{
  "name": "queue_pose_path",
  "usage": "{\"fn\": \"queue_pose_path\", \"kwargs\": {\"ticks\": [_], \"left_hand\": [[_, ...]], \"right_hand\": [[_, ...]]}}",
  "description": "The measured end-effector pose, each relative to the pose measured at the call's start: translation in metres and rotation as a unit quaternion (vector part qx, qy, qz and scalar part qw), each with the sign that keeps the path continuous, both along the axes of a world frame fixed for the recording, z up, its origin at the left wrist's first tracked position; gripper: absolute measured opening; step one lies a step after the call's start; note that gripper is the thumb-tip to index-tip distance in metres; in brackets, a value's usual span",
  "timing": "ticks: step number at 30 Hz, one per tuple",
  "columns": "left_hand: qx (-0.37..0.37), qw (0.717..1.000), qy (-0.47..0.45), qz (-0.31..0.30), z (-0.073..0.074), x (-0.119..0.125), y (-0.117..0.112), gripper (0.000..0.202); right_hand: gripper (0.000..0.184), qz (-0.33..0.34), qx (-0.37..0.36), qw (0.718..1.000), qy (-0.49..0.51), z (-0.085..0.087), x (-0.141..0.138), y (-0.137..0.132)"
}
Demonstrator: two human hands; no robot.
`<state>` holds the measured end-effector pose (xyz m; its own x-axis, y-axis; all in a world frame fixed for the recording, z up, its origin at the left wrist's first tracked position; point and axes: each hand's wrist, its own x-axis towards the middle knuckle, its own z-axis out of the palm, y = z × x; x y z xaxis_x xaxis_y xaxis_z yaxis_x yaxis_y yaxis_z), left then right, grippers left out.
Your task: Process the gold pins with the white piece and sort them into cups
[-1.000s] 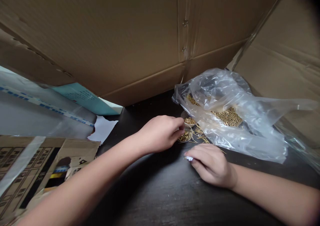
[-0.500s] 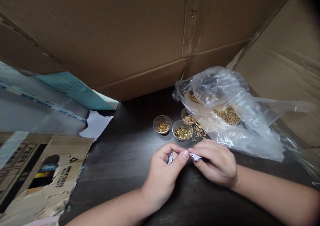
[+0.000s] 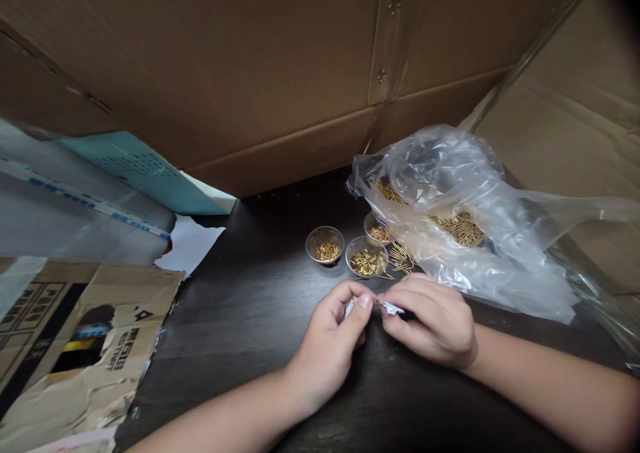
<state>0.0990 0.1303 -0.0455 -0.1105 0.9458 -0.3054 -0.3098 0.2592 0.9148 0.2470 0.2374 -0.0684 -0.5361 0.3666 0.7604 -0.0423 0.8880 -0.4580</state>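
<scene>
My left hand (image 3: 336, 333) is closed, thumb pressed on the forefinger. A small whitish piece (image 3: 349, 307) shows inside its curl; what its fingertips pinch is hidden. Close by on the right, my right hand (image 3: 433, 319) pinches a small crumpled silvery-white piece (image 3: 393, 308) between thumb and fingers. A tiny brass-coloured bit (image 3: 379, 302) shows between the two hands' fingertips. Just beyond the hands are clear cups of small brass parts: a left cup (image 3: 325, 245), a front cup (image 3: 367, 258) and a back cup (image 3: 379, 228). Loose thin brass pins (image 3: 401, 258) lie beside them.
A clear plastic bag (image 3: 520, 266) with many brass pins (image 3: 457, 228) spreads over the right of the dark table (image 3: 240, 333). Cardboard walls (image 3: 280, 93) rise behind and to the right. At left lie torn cardboard (image 3: 125, 333), white paper (image 3: 193, 243) and a light-blue box (image 3: 140, 173).
The fingertips have drawn slightly apart, and the brass-coloured bit between them is easier to see. The whole view has shifted a little; the cups and bag stay in place.
</scene>
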Motion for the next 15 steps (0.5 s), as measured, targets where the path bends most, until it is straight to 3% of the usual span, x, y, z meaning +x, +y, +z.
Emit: {"fn": "queue_pose_path", "kwargs": {"ticks": [3,8,11,15], "left_hand": [[0.033,0.999,0.004,-0.019,0.002,-0.006,-0.001,0.029],[0.081,0.976,0.194,-0.048,-0.001,-0.016,-0.003,0.032],[0.090,0.981,0.168,-0.037,-0.008,-0.019,-0.005,0.037],[0.056,0.992,0.116,-0.003,-0.016,-0.019,-0.007,0.018]], "right_hand": [[0.013,-0.014,-0.050,0.998,0.020,0.001,-0.002,0.000],[0.013,0.008,-0.143,0.989,0.025,0.004,-0.005,-0.003],[0.012,0.027,-0.187,0.982,0.006,0.004,-0.006,-0.007],[0.010,0.036,-0.221,0.975,0.000,0.002,-0.008,-0.011]]}}
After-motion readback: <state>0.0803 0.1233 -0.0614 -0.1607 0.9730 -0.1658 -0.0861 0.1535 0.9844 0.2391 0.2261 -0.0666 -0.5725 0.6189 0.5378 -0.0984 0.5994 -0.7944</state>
